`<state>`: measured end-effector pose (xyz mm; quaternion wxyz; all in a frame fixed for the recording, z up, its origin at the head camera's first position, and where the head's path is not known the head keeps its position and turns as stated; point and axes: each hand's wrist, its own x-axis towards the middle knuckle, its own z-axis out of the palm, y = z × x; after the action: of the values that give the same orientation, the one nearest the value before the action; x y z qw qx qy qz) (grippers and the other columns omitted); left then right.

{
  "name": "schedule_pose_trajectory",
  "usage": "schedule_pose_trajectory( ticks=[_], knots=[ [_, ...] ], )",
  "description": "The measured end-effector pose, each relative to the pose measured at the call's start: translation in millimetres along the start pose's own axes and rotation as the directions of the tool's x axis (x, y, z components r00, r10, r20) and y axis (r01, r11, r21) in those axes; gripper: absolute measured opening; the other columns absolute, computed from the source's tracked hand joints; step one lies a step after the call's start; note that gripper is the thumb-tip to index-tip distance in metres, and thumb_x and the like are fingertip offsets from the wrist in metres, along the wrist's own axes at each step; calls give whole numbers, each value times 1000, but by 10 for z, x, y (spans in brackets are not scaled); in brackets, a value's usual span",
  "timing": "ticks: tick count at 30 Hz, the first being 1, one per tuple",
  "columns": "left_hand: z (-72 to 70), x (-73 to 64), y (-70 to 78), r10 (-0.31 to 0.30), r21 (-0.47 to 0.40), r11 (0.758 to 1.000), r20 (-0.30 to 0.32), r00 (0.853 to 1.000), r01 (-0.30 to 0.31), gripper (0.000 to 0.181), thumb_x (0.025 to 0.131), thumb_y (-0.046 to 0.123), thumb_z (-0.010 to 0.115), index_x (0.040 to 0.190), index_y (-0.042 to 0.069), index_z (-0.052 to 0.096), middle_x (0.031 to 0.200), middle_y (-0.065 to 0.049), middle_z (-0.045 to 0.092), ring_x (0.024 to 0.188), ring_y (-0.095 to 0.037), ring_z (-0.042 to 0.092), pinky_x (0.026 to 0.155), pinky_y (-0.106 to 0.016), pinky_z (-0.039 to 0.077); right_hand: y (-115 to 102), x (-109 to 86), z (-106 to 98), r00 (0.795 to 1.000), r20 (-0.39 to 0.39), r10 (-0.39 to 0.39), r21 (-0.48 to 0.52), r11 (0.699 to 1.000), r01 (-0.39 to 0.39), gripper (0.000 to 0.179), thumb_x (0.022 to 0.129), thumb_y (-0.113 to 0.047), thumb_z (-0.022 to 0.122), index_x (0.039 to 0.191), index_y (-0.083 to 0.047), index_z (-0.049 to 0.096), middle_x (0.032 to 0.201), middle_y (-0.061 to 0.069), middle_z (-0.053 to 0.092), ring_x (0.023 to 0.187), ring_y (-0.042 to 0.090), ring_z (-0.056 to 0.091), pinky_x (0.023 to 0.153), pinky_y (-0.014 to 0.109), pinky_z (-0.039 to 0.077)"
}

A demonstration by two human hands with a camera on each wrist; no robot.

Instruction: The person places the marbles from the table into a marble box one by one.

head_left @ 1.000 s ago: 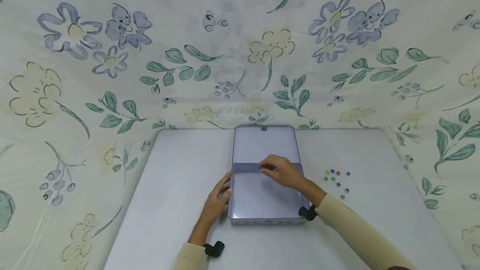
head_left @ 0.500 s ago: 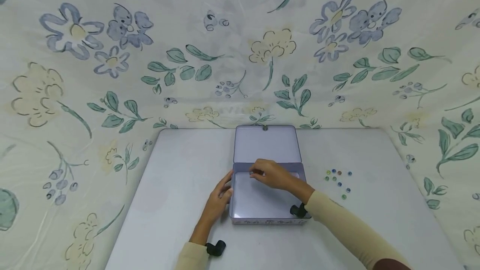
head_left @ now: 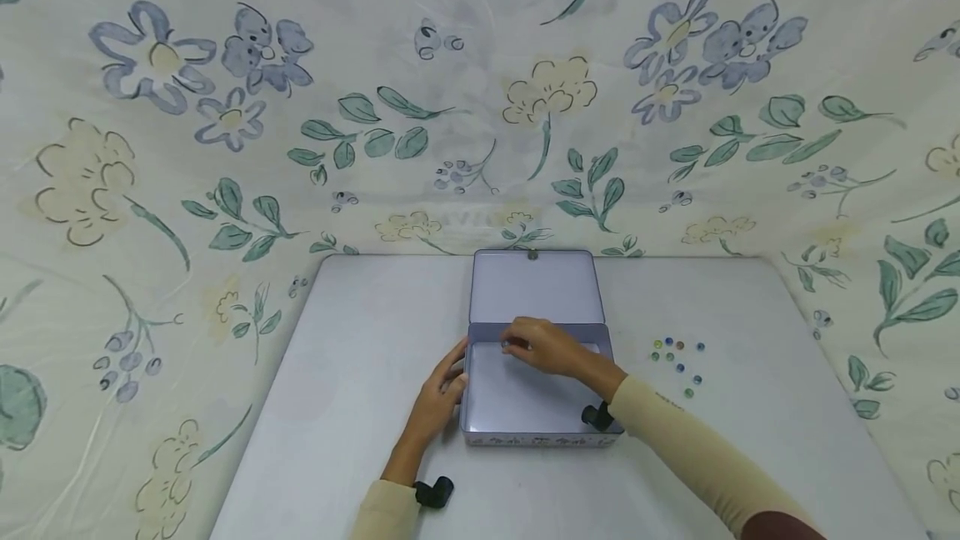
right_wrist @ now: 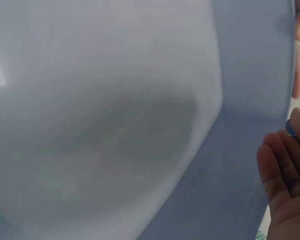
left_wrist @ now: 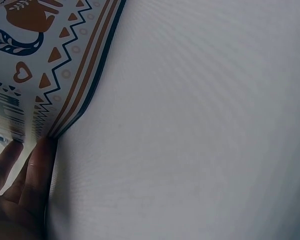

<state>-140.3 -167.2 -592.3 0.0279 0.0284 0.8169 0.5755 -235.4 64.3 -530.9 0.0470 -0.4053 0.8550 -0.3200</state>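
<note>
A tin box (head_left: 536, 440) stands in the middle of the table, its hinged lid (head_left: 537, 286) raised at the back. The left hand (head_left: 437, 397) rests against the box's left side. In the left wrist view its fingers (left_wrist: 38, 170) touch the patterned outer wall (left_wrist: 55, 65). Over the far left part of the box's inside is the right hand (head_left: 546, 347). Between thumb and fingertip it pinches a small blue marble (right_wrist: 290, 127), seen at the right edge of the right wrist view. The box's pale floor (right_wrist: 105, 45) shows below that hand.
Several glass marbles (head_left: 680, 367), green, blue and one brownish, lie loose on the white table (head_left: 375, 315) to the right of the box. Floral sheeting (head_left: 465, 132) surrounds the table at the back and sides. A dark wrist camera (head_left: 435, 492) is strapped to each wrist.
My right hand has moved left over the box, then stayed nearly still in the last half second. My left hand keeps its place at the box's side, and the loose marbles lie as before.
</note>
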Motion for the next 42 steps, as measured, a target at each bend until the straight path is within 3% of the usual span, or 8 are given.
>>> schedule_pose_trajectory(
  ticks=[8, 16, 29, 42],
  knots=[
    [7, 12, -2, -5, 6, 1000, -4, 1000, 5, 55, 104, 21, 50, 153, 43, 36, 158, -5, 41, 134, -44, 50, 87, -48, 60, 126, -48, 137, 999, -37, 16, -10, 1000, -17, 19, 92, -12, 71, 108, -3, 73, 94, 0, 70, 82, 7, 62, 71, 17, 54],
    [18, 12, -19, -6, 22, 1000, -6, 1000, 6, 56, 104, 20, 49, 153, 43, 36, 158, -5, 41, 133, -43, 51, 85, -47, 60, 212, -91, 269, 997, 10, 81, -16, 997, -81, 17, 92, -12, 71, 108, -6, 74, 98, 0, 72, 86, 6, 64, 75, 16, 55],
    [25, 17, -32, -7, 8, 1000, -14, 1000, 7, 57, 104, 19, 49, 152, 45, 36, 158, -2, 42, 133, -42, 52, 86, -47, 60, 239, -85, 371, 995, 79, 65, -52, 997, -61, 12, 93, -6, 68, 104, -7, 73, 99, 2, 74, 86, 10, 67, 75, 18, 56],
    [32, 28, -46, 0, 23, 1000, -23, 1000, 1, 57, 103, 20, 49, 152, 45, 36, 158, -2, 42, 132, -42, 53, 85, -48, 60, 227, -103, 379, 994, 92, 64, -60, 997, -58, 9, 90, -10, 72, 100, -7, 73, 98, 2, 70, 88, 11, 64, 76, 20, 55]
  ],
)
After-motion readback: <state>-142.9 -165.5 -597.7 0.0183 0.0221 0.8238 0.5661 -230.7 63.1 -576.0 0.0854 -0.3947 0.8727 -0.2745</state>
